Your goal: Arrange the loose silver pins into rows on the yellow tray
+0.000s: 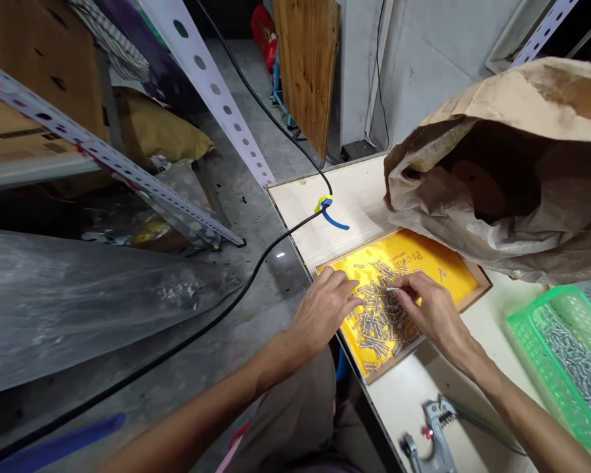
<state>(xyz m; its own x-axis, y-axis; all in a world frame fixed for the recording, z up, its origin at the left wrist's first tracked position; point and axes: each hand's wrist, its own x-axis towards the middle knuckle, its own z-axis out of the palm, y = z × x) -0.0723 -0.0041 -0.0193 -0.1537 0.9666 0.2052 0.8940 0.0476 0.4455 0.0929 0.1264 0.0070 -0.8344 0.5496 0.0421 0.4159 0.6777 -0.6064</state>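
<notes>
Both hands work the pile of small metal pins (380, 312) lying in the yellow tray (453, 272). Left hand (322, 309) rests flat, fingers spread, gripping nothing. Right hand (426, 303) pinches at pins; whether it holds one stays hidden. The green basket (525, 335) is cut off at the frame edge.

Workshop: slotted steel racking (211, 85), concrete floor (256, 197), metal-pin tray (467, 295), paper sack (512, 171).

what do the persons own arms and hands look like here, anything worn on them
Both arms are bare from the frame edge to the wrist: no sleeves, gloves, watch or bands show. The left hand and right hand show no rings; fingernails look short.
</notes>
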